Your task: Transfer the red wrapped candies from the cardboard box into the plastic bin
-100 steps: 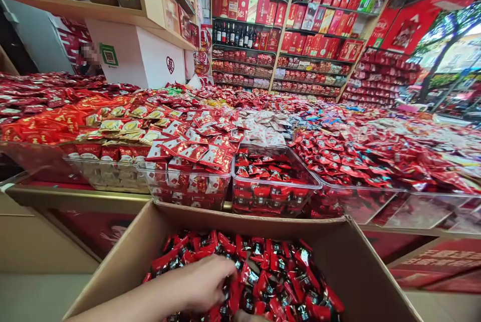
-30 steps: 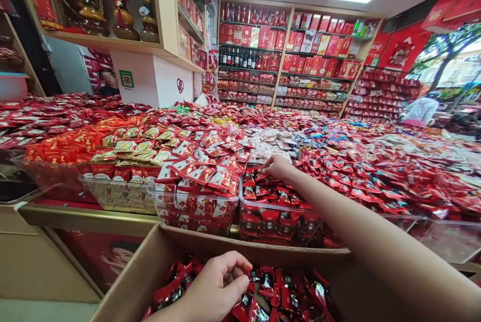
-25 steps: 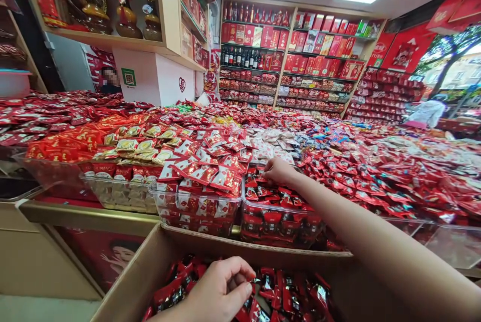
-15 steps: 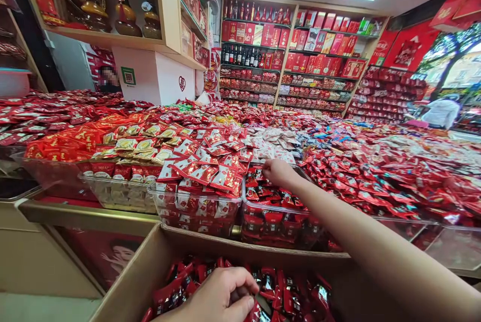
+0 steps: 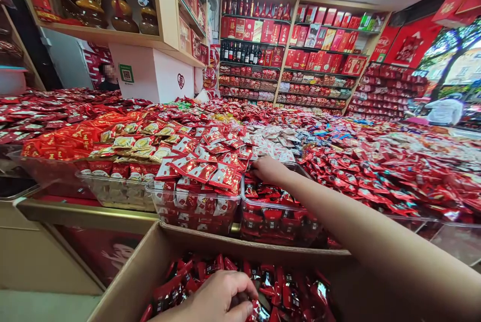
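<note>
My left hand [image 5: 221, 294] is down in a cardboard box [image 5: 240, 246], fingers curled, with thumb and fingertips at a shiny dark-red candy packet [image 5: 260, 310]. More red and black packets [image 5: 180, 287] of the same look lie around it in the box. My right hand [image 5: 271, 170] reaches over the box to a clear plastic bin [image 5: 276, 206] that holds similar packets. Its fingers are closed and point down at the bin's far left corner. What those fingertips grip, if anything, is hidden.
Red-and-white packets [image 5: 203, 169] fill the bin to the left, with gold durian packets [image 5: 139, 149] beyond it. Heaped red packets [image 5: 361, 176] lie to the right. Shelves [image 5: 289, 46] of bottles and boxes stand behind. A person [image 5: 108, 81] is at the back left.
My right hand has moved slightly left and toward the bin's far left corner. My left hand has stayed almost in place.
</note>
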